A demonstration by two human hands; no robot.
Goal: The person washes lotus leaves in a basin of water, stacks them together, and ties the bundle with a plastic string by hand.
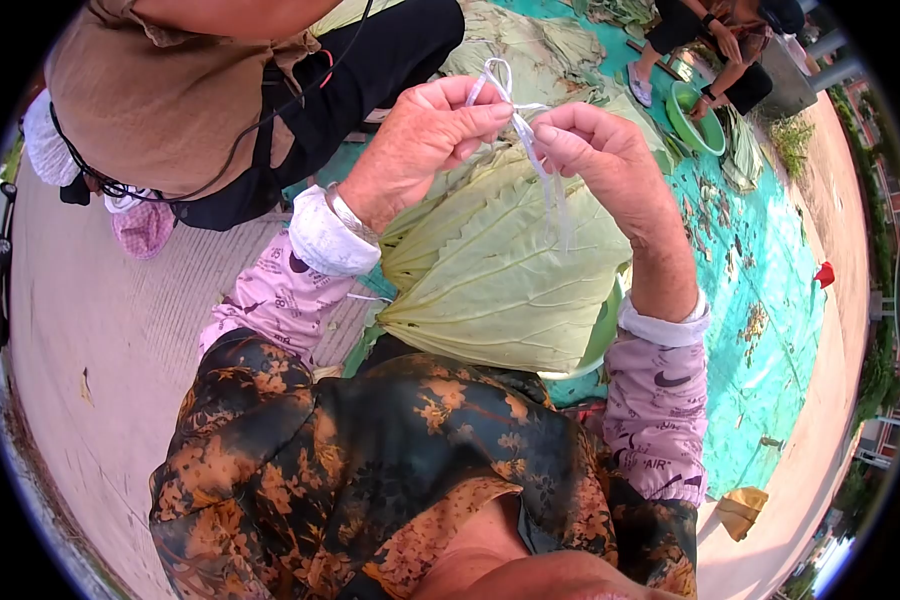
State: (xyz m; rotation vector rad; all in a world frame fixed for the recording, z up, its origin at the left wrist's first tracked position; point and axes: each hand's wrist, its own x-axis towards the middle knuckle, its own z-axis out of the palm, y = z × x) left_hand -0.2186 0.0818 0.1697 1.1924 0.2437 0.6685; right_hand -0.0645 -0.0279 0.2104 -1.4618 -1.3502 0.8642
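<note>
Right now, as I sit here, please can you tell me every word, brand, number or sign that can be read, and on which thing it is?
"AIR": on the pink right sleeve, near its lower end, with a swoosh mark higher up.
Other small print on that sleeve and on the pink left sleeve: too small to read.

Pink sleeves (656, 385) carrying dark print, white cuffs (665, 322); black shirt (410, 440) splashed with orange flowers; pale green veined leaves (510, 270), white plastic string (523, 125), and a turquoise ground sheet (760, 330) beneath.
</note>
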